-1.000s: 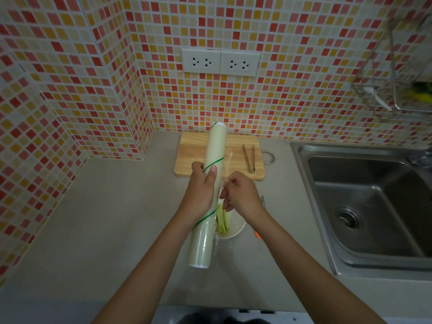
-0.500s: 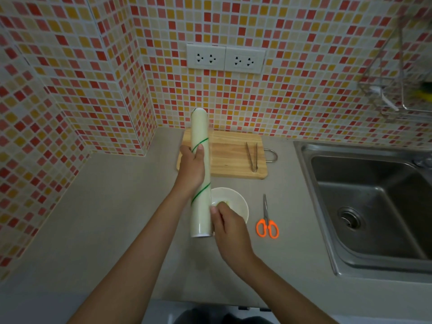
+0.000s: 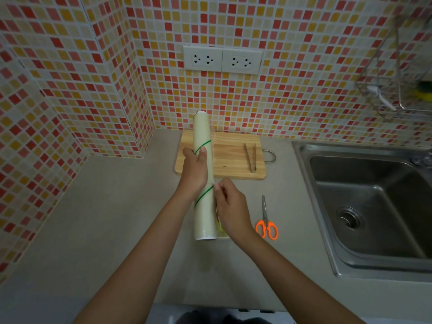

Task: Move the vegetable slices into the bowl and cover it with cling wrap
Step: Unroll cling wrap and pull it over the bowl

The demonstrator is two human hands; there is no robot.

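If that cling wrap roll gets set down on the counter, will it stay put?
Probably not: the cling wrap roll is a long smooth cylinder, so it would likely roll on the flat counter. It looks stiff, held level by the left hand alone. The glossy film may feel slippery.

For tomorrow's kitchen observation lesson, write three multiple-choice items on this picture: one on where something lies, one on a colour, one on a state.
1. Where do the tongs lie?
A. on the cutting board
B. in the sink
C. beside the scissors

2. What colour are the scissors' handles?
A. green
B. orange
C. white

3. What is the left hand doing?
A. resting flat on the counter
B. gripping the cling wrap roll
C. holding the scissors

Answers: 1 A, the tongs rest on the board's right part; 2 B, both loops are orange; 3 B, its fingers wrap the roll while the right hand picks at its side.
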